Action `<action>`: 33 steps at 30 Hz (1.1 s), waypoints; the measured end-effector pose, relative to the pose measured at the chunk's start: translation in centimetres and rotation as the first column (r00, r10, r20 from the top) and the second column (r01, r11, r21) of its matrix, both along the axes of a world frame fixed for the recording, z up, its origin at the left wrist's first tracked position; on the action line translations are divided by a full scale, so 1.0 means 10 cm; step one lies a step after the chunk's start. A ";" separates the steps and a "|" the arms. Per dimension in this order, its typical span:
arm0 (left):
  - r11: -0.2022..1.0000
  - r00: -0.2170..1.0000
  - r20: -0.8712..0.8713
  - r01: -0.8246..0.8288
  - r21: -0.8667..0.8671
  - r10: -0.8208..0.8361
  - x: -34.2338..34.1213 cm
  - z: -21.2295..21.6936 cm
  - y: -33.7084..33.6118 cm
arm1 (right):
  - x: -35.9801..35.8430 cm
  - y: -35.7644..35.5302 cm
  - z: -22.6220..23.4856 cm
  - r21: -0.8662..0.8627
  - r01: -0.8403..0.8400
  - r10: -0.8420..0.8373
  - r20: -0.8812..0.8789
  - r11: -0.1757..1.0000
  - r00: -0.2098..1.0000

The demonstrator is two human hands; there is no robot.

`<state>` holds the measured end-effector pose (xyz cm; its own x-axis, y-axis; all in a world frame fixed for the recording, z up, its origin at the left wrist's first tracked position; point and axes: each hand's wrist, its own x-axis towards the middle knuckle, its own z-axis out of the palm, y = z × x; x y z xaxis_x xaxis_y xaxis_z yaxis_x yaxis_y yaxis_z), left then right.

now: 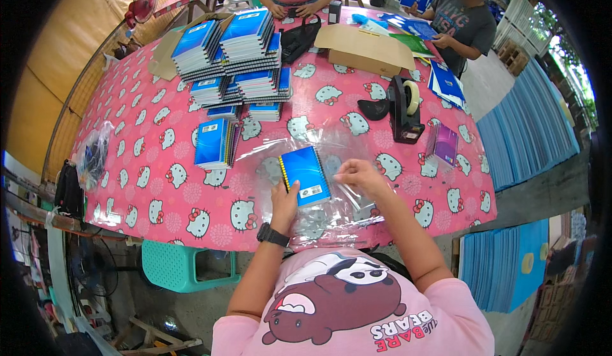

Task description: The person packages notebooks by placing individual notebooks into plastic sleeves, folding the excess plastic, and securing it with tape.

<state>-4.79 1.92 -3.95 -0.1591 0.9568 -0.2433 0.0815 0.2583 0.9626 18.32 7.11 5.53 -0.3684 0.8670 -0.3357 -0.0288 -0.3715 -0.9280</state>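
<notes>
In front of me a small stack of blue spiral notebooks (305, 172) lies on clear plastic sheeting (312, 222). A yellow coil shows along the left side and a dark coil along the right. My left hand (285, 201) grips the lower left edge, its thumb on the top cover. To the right of the notebooks, my right hand (360, 176) is closed in a pinch over the plastic. What its fingertips hold, if anything, is too small to make out.
Tall notebook piles (245, 37) and a shorter stack (213, 142) stand left. A tape dispenser (407, 110), purple notebooks (444, 144) and an open cardboard box (366, 50) are right. Two people work across the table. A green stool (182, 270) sits by the near edge.
</notes>
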 end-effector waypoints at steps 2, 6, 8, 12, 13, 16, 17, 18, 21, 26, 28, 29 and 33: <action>0.999 1.000 -0.001 0.016 -0.031 -0.016 0.13 0.19 0.00 | -0.26 -0.04 -0.01 0.177 -0.133 0.086 0.250 0.975 0.964; 0.990 0.992 0.000 -0.126 0.058 0.126 0.25 0.35 0.10 | -0.50 -0.09 -0.01 0.210 -0.192 0.119 0.317 0.959 0.941; 0.988 0.986 -0.105 -0.118 0.096 0.128 0.30 0.44 0.14 | -0.46 -0.07 -0.11 0.257 -0.150 0.088 0.238 0.955 0.967; 0.972 0.980 -0.121 -0.136 0.191 0.161 0.31 0.43 0.14 | -0.36 -0.09 -0.14 0.156 -0.101 0.086 0.099 0.983 0.991; 0.973 0.980 -0.114 -0.143 0.183 0.165 0.28 0.38 0.13 | -0.35 -0.11 -0.08 0.107 -0.099 0.089 0.096 0.989 0.991; 0.963 0.982 -0.081 -0.150 0.222 0.172 0.24 0.26 0.14 | -0.29 -0.13 -0.03 -0.008 -0.045 0.046 0.018 0.999 0.999; 0.964 0.982 -0.082 -0.147 0.221 0.169 0.24 0.26 0.13 | -0.24 -0.12 -0.02 -0.074 -0.002 -0.002 -0.053 0.997 0.999; 0.963 0.980 -0.111 -0.134 0.234 0.163 0.25 0.25 0.11 | -0.17 -0.11 0.01 -0.081 0.102 -0.103 -0.014 0.991 0.995; 0.960 0.986 -0.102 -0.102 0.262 0.133 0.30 0.33 0.11 | 0.40 0.06 -0.38 0.128 0.382 -0.391 0.053 0.915 0.919; 0.963 0.995 -0.005 -0.099 0.250 0.103 0.28 0.33 0.08 | 0.21 0.02 -0.12 0.798 0.111 -0.577 0.324 0.592 0.750; 0.953 0.990 0.084 -0.134 0.271 0.115 0.28 0.28 0.09 | -0.11 -0.02 -0.09 0.608 0.010 -0.330 0.417 0.794 0.847; 0.952 0.991 0.080 -0.129 0.276 0.111 0.28 0.26 0.10 | -0.25 -0.01 -0.08 0.528 -0.045 -0.248 0.471 0.848 0.846; 0.959 0.993 0.008 -0.114 0.259 0.115 0.27 0.23 0.11 | -0.60 0.15 -0.47 0.522 0.107 -0.279 0.263 0.846 0.924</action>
